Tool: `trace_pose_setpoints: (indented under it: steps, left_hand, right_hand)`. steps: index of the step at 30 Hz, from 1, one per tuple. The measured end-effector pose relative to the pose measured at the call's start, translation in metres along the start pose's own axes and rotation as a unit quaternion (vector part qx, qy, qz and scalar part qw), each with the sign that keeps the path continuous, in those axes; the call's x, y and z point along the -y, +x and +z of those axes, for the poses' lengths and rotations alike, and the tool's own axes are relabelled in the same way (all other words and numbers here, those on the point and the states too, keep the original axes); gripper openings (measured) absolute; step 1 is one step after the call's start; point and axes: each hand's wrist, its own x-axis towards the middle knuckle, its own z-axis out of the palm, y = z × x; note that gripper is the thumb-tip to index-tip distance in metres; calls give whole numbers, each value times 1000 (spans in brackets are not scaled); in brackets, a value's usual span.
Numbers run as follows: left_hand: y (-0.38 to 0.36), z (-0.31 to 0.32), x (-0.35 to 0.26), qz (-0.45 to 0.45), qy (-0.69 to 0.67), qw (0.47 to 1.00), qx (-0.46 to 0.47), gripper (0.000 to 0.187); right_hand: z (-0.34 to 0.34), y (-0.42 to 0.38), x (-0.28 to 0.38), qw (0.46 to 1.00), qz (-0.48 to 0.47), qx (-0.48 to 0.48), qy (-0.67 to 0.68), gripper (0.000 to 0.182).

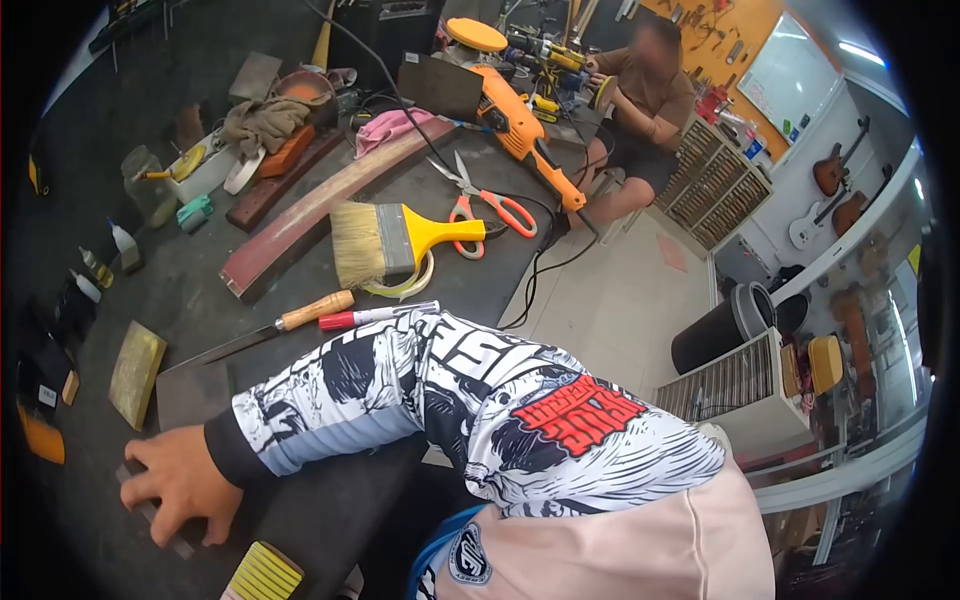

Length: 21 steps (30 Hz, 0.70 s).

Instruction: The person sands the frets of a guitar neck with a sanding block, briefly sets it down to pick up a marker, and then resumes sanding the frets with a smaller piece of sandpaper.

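My right hand point(180, 485) lies palm down with its fingers curled over a dark flat block point(150, 515) at the near end of the black workbench point(200, 290). The arm wears a black-and-white printed sleeve point(400, 390). Just beyond the hand lie a grey flat plate point(192, 392) and a tan block point(137, 372). A yellow ribbed pad point(262, 575) sits beside the hand. My left hand is not in sight.
Farther along the bench lie a wooden-handled knife point(270, 328), a red marker point(375, 317), a yellow-handled brush point(385, 245), orange scissors point(480, 205), a long curved wooden piece point(320, 200) and an orange polisher point(520, 125). Another person point(645, 90) sits at the far end. A black bin point(715, 335) stands on the floor.
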Motion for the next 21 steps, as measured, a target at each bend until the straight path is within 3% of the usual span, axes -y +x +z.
trace_pose_setpoints:
  steps: [3,4,5,7,10,11,12,13,14,17,21]
  left_hand:
    - [3,-2,2,2,33,999,33,78]
    - [5,10,6,9,-23,1000,-13,75]
    - [-28,51,62,65,-36,997,9,97]
    - [-1,15,9,-25,-59,998,24,92]
    - [7,2,-9,-68,-59,996,13,87]
    - [4,4,-8,-76,-53,996,5,86]
    - [5,6,-7,-73,-55,996,-9,85]
    - [3,7,-6,-80,-56,995,-17,85]
    - [-1,11,-5,-81,-64,994,-31,86]
    - [0,20,-6,-82,-80,992,-62,84]
    - [-3,18,-7,-89,-86,990,-61,82]
  right_hand:
    - [-7,4,-7,1000,-18,-18,6,53]
    - [-3,5,-4,999,-27,-29,30,54]
    - [-18,7,5,998,-19,-36,41,54]
    - [-23,8,8,996,24,-32,78,54]
    - [-30,13,13,998,44,-9,41,57]
    - [-29,16,13,994,27,-42,93,57]
    - [-43,12,18,983,137,49,111,70]
    - [-49,17,24,995,83,63,0,68]
    - [-36,9,21,979,138,37,147,68]
    - [-33,3,15,969,120,23,213,67]
    - [-42,10,31,981,103,84,140,65]
